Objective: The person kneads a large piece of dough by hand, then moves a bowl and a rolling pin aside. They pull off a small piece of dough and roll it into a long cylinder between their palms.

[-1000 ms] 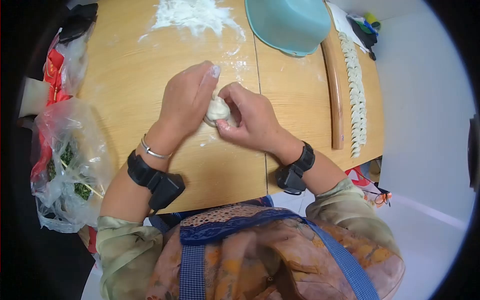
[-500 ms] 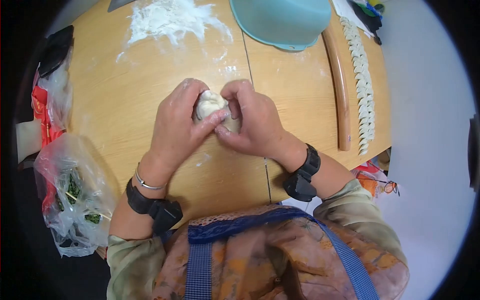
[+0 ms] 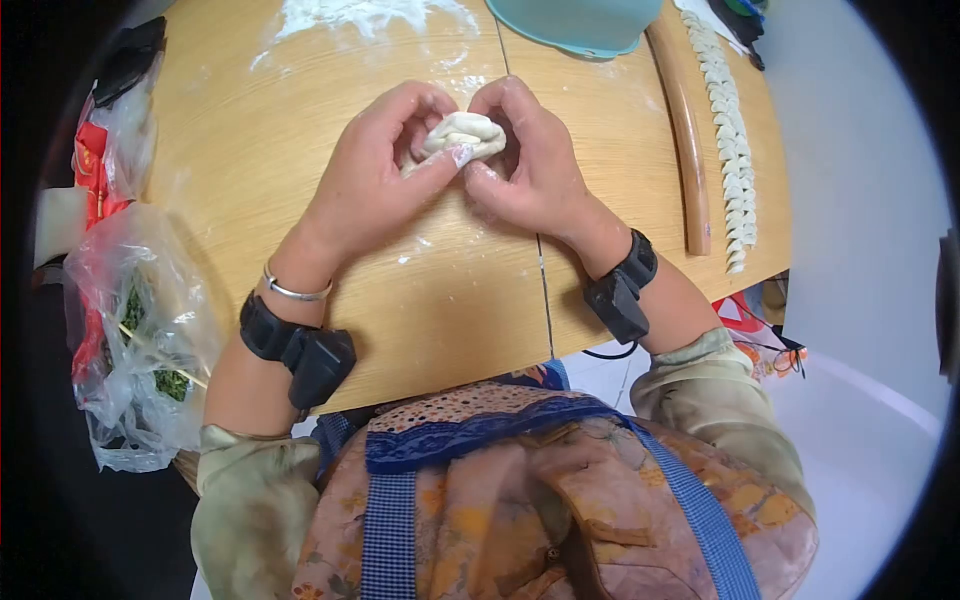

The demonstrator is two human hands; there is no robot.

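A lump of white dough with folds on its top is cupped between both hands above the wooden table. My left hand curls round its left side, the thumb pressed on the front of the dough. On the right side my right hand is wrapped round it, fingers bent and thumb at the lower edge. Flour clings to the fingers. The underside of the dough is hidden by the hands.
Flour lies at the table's far side, near a teal basin. A wooden rolling pin and a long row of dough pieces are at the right. Plastic bags with greens hang at the left edge.
Both hands and the dough have moved farther from the body across the table. The dough's folded top now shows more between the hands. The camera view has shifted a little.
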